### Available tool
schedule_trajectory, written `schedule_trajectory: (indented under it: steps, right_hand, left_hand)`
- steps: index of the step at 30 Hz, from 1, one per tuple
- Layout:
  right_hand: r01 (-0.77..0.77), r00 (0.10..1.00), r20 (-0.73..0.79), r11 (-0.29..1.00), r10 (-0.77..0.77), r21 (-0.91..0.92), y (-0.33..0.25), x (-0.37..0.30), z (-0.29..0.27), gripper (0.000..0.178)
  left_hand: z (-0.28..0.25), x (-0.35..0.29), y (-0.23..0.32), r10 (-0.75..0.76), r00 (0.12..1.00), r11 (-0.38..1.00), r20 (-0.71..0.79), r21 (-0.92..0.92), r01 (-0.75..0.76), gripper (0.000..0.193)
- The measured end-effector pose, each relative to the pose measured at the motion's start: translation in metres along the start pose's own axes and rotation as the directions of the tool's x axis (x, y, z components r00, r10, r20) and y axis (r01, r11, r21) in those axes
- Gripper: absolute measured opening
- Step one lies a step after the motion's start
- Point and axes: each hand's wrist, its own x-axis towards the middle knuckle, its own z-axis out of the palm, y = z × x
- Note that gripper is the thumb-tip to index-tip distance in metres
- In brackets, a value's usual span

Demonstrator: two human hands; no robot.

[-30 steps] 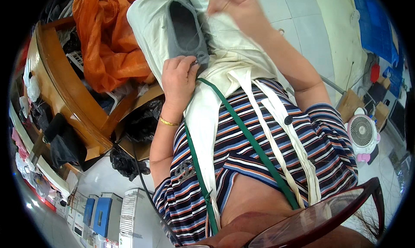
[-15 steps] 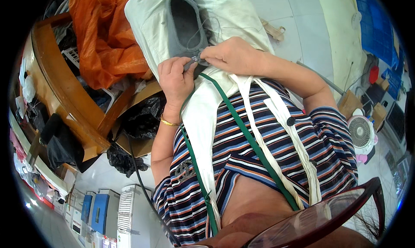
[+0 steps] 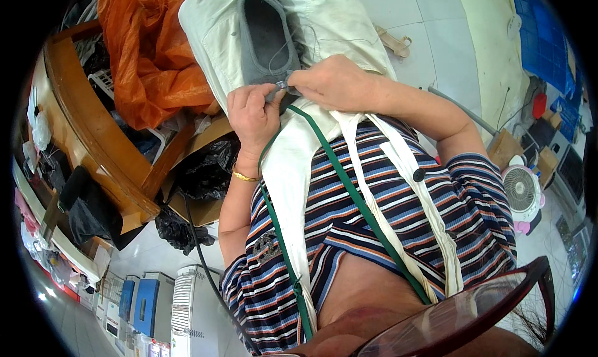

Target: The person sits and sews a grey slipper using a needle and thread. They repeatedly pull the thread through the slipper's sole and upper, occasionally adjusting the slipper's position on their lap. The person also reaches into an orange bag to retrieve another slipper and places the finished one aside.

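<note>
A grey slip-on shoe (image 3: pixel 250 52) lies on the white apron (image 3: pixel 208 30) over my lap, its opening up and its toe toward me. My left hand (image 3: pixel 252 111), with a gold bracelet at the wrist, pinches the grey cloth at the toe. Close against it, my right hand (image 3: pixel 333 83) has its fingertips pressed together at the same spot. Between the fingertips shows a small shiny clear piece (image 3: pixel 282 84). A thin thread (image 3: pixel 277 53) loops over the shoe's opening and off to the right. Whatever my right fingertips grip is hidden.
Left of my lap are an orange sheet (image 3: pixel 149 58), a curved wooden furniture piece (image 3: pixel 93 133) and a box with a black plastic bag (image 3: pixel 208 170). A sandal (image 3: pixel 393 42) lies on the tiled floor beyond. To the right stands a small fan (image 3: pixel 522 187).
Almost nothing differs. Both hands stay at the shoe's toe, with the right hand's fingers shifted very slightly.
</note>
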Motion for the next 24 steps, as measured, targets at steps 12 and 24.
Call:
schedule_trajectory:
  steps: [12,24]
  right_hand:
    - [-0.306,0.951,0.148,0.883,0.270,0.356,-0.007,0.012,0.006,0.023]
    - [-0.218,0.973,0.158,0.906,0.171,0.362,-0.001,0.026,-0.006,0.018]
  left_hand:
    - [-0.004,-0.003,-0.002,0.044,0.999,0.999,0.026,-0.007,-0.043,0.022]
    - [0.003,-0.007,-0.009,0.120,0.991,0.990,-0.053,-0.068,-0.124,0.029]
